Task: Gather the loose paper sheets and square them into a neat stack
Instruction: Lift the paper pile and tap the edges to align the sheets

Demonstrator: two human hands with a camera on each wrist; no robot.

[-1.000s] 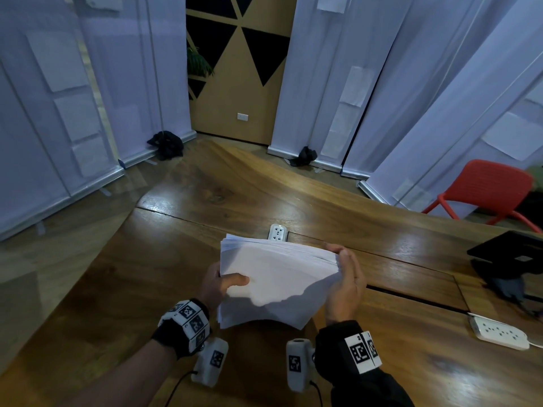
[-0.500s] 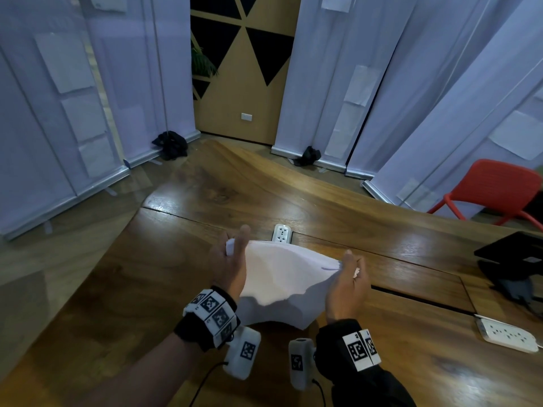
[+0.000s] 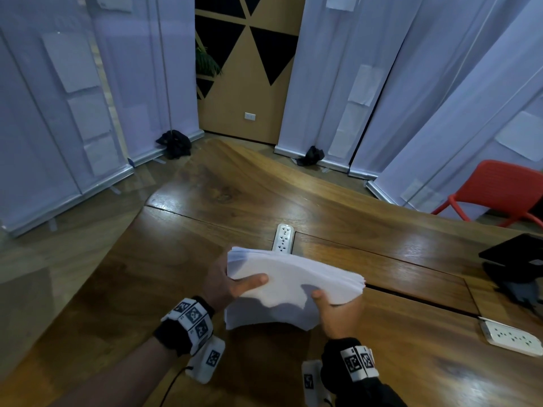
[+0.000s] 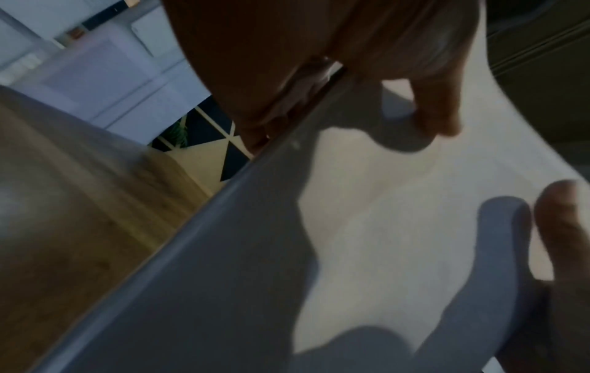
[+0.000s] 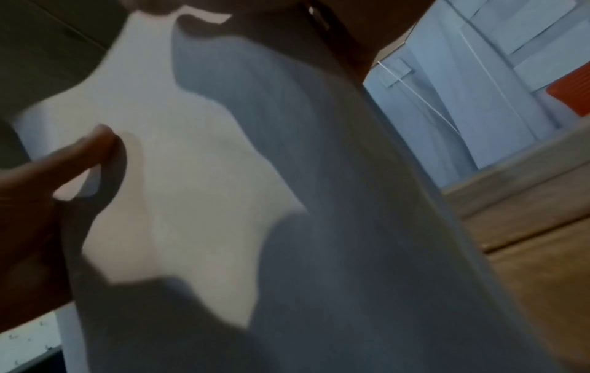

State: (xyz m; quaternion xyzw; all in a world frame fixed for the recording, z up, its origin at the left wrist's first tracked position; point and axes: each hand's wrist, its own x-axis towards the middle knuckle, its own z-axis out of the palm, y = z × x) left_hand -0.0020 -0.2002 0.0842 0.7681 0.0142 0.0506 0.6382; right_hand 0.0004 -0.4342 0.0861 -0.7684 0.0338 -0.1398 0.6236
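Both hands hold one stack of white paper (image 3: 293,277) above the desk (image 3: 205,218). The left hand (image 3: 226,284) grips the stack's left edge, thumb lying across the top sheet and fingers hidden beneath. The right hand (image 3: 338,314) grips the near right part, thumb tip pressed on the top sheet and palm and fingers under the stack. The stack sags between the hands, its near edge drooping in a curve toward the desk; whether that edge touches the wood cannot be told. At the far right corner the sheet edges are fanned and uneven, and at the far left corner the layers also show a slight stagger.

The left wrist view shows the paper (image 4: 399,202) filling the frame, the left thumb on its face, and the other hand's thumb at the lower right. The right wrist view is blurred; it shows the paper (image 5: 191,164) with the right thumb resting on it.

Just beyond the hands, a white power strip (image 3: 282,238) lies on the desk, partly hidden by the stack's far edge. A second strip (image 3: 511,337) lies well to the right of the right hand, with a black object (image 3: 520,268) beyond it. A red chair (image 3: 499,192) stands past the desk's far right side.
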